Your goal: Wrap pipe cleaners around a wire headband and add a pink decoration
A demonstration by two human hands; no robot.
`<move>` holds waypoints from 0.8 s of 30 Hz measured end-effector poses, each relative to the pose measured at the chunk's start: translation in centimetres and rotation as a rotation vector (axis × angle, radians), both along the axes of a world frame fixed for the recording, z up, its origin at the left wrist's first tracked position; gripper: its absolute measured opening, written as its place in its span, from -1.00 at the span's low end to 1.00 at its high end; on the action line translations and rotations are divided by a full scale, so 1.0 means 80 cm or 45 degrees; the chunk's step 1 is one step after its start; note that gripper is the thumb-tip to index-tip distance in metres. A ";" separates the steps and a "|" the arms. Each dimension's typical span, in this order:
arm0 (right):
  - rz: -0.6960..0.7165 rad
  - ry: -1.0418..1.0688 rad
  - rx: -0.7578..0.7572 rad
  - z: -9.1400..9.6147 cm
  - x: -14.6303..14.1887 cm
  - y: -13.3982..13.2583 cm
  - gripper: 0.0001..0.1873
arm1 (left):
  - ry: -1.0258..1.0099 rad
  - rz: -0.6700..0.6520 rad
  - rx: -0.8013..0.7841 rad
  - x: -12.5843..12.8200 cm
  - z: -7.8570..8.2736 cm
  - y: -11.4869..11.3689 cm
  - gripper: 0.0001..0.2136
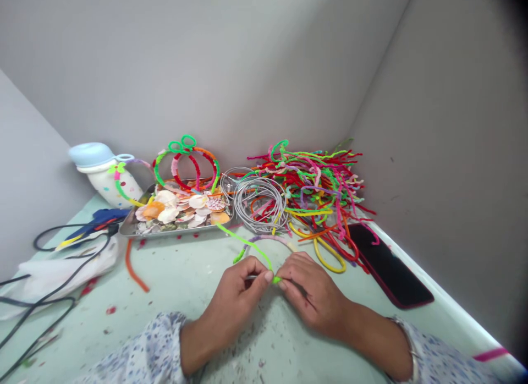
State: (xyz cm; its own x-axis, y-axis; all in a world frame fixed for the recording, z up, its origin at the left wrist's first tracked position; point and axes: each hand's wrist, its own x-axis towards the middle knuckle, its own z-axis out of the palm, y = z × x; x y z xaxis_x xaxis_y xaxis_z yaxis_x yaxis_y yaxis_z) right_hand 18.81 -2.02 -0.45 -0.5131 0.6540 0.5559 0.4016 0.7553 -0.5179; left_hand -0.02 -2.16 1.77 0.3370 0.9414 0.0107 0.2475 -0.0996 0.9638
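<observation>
Left hand [241, 290]: thumb and forefinger pinched together on a bright green pipe cleaner [250, 245], close to the thumb tip. Right hand [315, 293]: fingertips closed on the same green strand, directly opposite, nearly meeting the left. Remaining fingers of both curled inward; hold on anything inside the palms impossible to tell.

Green pipe cleaner: short bunched portion between the two sets of fingertips, low at centre of the table [185, 312]; long free length rising away to the left, up to the front edge of the tray.

Wrapped band [270, 237]: curved, in purple, pale pink and cream, with a green end at left; arched just beyond the hands, lower parts hidden behind the fingers.

Metal tray [181, 233]: heaped with seashells [177, 210], mostly white, some orange. Colourful hoops [216, 172]: upright at the tray, with green loops on top.

White bottle [109, 181]: tilted, pale blue lid, coloured spots; left of the tray.

Wire coil [259, 205]: grey, right of the tray, beside a tangled heap of multicoloured pipe cleaners [315, 180].

Yellow loop [340, 264]: in front of the heap. Dark phone [391, 271]: flat, far right, red edge.

Orange strip [134, 268]: before the tray. White plastic bag [88, 263] and black cables [37, 304]: at left, cables partly across the bag.
</observation>
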 end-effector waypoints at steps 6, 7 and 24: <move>0.016 -0.027 0.034 0.000 0.000 -0.001 -0.88 | 0.042 0.009 -0.030 0.002 0.005 0.000 -0.75; 0.017 -0.033 0.039 0.000 0.000 -0.001 -0.88 | 0.046 0.010 -0.040 0.003 0.006 0.000 -0.75; -0.020 0.022 0.008 0.003 -0.001 0.002 -0.88 | -0.104 -0.009 -0.131 0.002 -0.002 0.000 -0.73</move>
